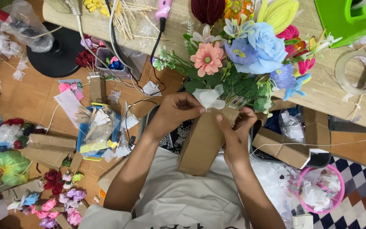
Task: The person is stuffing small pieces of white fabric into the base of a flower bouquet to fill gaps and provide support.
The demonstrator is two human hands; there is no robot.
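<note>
Cluttered wooden tabletop point(318, 91) above a tiled floor. My left hand point(175, 111) pinches white tissue paper point(209, 97) at the mouth of the tall brown cardboard sleeve point(204, 140); my right hand point(237, 127) wraps its edge. The artificial flower bouquet point(242, 59) looks top-heavy; I judge a loosened grip could tip it.

Tall brown cardboard box point(204, 142) at centre; open brown carton point(282, 146) right of it.

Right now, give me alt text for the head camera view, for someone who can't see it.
Both hands, left and right, hold a brown cardboard sleeve around an artificial flower bouquet, the left pinching white tissue. Craft flowers, a tape roll and boxes lie around.
</note>
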